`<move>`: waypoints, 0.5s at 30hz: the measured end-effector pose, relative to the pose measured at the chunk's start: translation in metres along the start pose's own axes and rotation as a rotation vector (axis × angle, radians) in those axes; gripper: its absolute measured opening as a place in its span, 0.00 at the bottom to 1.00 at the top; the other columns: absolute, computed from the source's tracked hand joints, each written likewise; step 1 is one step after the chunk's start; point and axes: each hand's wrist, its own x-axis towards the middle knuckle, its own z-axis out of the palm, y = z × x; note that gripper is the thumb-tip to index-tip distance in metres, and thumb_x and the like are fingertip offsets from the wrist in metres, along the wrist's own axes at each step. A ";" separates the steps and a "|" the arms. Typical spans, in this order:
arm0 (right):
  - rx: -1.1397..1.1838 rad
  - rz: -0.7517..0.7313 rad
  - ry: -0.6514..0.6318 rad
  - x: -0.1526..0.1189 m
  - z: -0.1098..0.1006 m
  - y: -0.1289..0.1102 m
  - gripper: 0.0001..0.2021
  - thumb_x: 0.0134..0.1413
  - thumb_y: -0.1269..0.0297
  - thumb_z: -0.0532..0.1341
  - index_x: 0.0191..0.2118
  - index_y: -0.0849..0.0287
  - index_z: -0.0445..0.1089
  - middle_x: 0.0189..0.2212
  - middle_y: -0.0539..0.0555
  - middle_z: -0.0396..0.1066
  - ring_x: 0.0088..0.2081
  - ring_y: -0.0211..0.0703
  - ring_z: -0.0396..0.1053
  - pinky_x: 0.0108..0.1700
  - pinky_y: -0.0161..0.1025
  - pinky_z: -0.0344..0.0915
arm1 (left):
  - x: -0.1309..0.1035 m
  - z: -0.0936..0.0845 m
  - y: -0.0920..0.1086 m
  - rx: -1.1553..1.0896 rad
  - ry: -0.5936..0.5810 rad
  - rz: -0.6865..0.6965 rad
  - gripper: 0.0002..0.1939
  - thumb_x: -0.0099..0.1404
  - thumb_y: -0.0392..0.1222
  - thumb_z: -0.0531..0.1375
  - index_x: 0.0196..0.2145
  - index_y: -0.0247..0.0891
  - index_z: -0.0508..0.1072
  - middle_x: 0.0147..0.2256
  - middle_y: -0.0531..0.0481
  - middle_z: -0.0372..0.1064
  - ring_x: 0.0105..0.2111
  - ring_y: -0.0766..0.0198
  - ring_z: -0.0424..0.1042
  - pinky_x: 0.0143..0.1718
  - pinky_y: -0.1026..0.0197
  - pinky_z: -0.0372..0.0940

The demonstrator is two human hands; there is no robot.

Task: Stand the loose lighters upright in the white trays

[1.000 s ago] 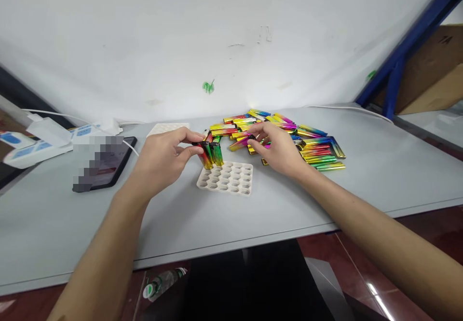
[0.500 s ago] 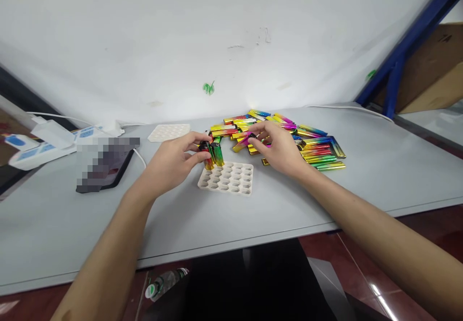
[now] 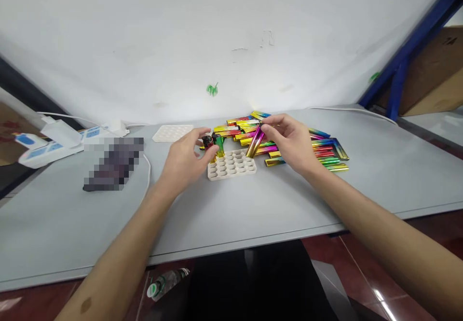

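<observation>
A white tray with rows of holes (image 3: 232,165) lies on the grey table. At its back left corner a red lighter (image 3: 209,143) and a green lighter (image 3: 219,146) stand upright. Around these two, my left hand (image 3: 188,157) curves with thumb and fingers apart; whether it touches them is hard to tell. My right hand (image 3: 289,140) pinches the top of a pink and gold lighter (image 3: 255,141), which hangs tilted over the tray's back right corner. Behind and right of the tray is a pile of shiny multicoloured lighters (image 3: 320,150).
A second holed tray (image 3: 172,133) lies near the wall. On the left are a dark phone (image 3: 114,166), partly pixelated, and a white power strip (image 3: 92,135) with cables. A plastic bottle (image 3: 166,283) is below the table's front edge.
My right hand has lifted the pink and gold lighter out of the pile. The holed tray has turned and shifted back. My left thumb and fingers have spread apart near the standing lighters.
</observation>
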 end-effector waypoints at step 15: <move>0.093 -0.064 -0.237 -0.025 0.025 -0.022 0.10 0.52 0.55 0.70 0.32 0.55 0.72 0.32 0.51 0.75 0.34 0.40 0.73 0.37 0.41 0.73 | -0.020 0.021 0.029 -0.231 -0.174 0.173 0.12 0.69 0.46 0.57 0.49 0.42 0.67 0.33 0.52 0.75 0.32 0.62 0.75 0.34 0.61 0.65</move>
